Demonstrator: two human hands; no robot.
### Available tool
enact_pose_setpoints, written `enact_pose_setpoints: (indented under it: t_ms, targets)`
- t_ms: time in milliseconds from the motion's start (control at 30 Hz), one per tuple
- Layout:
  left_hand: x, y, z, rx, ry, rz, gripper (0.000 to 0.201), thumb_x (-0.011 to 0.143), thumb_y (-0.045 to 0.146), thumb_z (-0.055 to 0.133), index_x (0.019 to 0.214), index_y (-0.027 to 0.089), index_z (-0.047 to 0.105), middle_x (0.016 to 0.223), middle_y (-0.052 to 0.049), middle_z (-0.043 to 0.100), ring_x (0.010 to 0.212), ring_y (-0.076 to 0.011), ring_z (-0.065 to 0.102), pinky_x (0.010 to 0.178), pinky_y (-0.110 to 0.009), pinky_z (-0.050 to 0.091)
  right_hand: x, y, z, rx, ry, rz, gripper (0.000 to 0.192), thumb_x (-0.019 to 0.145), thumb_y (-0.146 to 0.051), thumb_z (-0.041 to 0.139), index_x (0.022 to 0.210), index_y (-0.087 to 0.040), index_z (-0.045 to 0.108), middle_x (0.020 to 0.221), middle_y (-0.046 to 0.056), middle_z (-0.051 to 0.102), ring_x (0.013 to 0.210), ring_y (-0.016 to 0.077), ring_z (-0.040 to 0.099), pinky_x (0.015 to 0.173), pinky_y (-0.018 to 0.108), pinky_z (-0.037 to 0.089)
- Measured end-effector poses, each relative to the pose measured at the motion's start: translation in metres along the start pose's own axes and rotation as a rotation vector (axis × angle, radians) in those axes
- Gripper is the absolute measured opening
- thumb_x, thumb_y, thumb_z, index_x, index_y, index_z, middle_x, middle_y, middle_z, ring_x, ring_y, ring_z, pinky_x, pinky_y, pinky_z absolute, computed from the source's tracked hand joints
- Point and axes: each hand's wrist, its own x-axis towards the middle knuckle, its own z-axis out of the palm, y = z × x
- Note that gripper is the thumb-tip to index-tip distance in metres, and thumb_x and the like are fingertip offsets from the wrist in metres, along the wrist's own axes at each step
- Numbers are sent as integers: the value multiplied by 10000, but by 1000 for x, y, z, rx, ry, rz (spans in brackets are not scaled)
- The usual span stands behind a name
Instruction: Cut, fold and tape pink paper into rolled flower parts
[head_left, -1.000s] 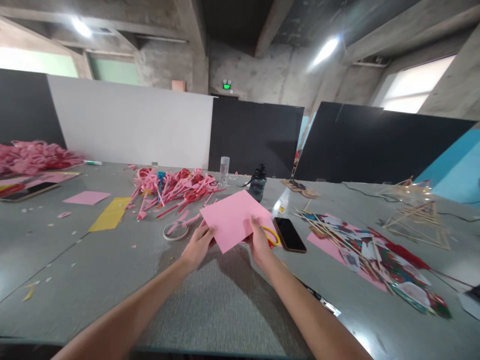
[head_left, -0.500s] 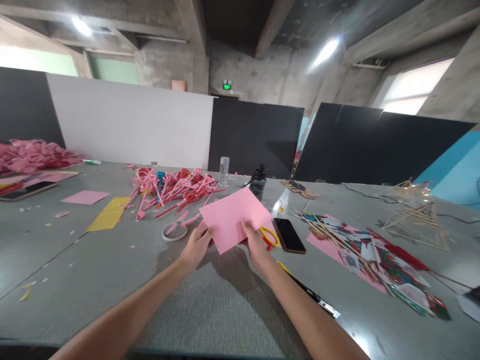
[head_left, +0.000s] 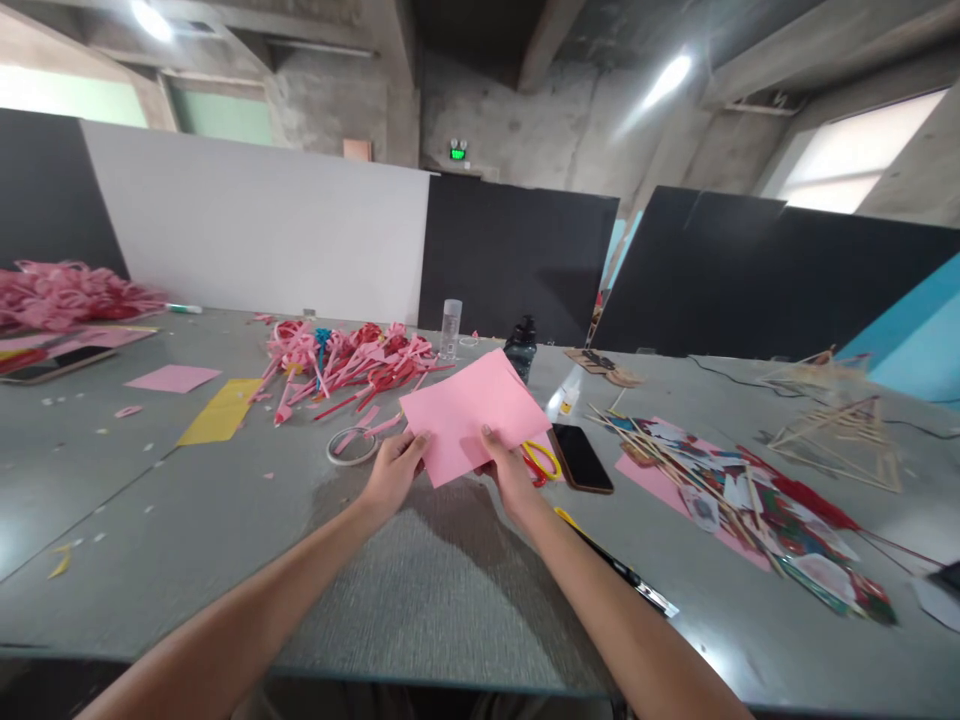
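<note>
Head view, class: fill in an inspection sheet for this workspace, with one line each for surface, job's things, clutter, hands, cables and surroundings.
Surface: grey table, scattered with paper scraps.
Job's things: pink sheet, held up off the table.
Clutter: pink strips, tape ring, yellow sheet, scissors, phone, two bottles, stick frames, printed cutouts.
Hands: left hand and right hand each pinch the sheet's near edge.
Cables: black cable along the far right of the table.
Surroundings: black and white panels, concrete ceiling, lit exit sign.
</note>
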Motion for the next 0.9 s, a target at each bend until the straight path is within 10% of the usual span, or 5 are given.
enact_pose_setpoints:
  t_ms: [200, 633, 900]
  targets:
    - [6, -9, -7, 64, -5, 58, 547, 738, 624, 728, 581, 175, 458, 524, 60, 361, 486, -64, 291, 472, -219, 186, -2, 3, 2, -90, -166, 33, 471, 737, -632, 767, 641, -207, 588, 561, -13, 543, 520, 126, 446, 523, 278, 353]
    - [-4, -4, -4, 135, -314, 7, 565, 878, 671, 559, 720, 133, 623, 606, 1, 501, 542, -94, 402, 521, -241, 273, 4, 5, -1, 106, 1, 91, 455, 710, -627, 787, 795, -226, 590, 580, -35, 556, 485, 129, 437, 489, 274, 356]
    - [2, -8, -6, 215, -288, -20, 447, 825, 567, 650, 675, 147, 610, 574, 19, 481, 523, -92, 382, 511, -234, 254, 4, 12, 2, 98, -95, 181, 597, 710, -826, 640, 752, -232, 594, 574, -10, 550, 502, 154, 446, 492, 300, 336]
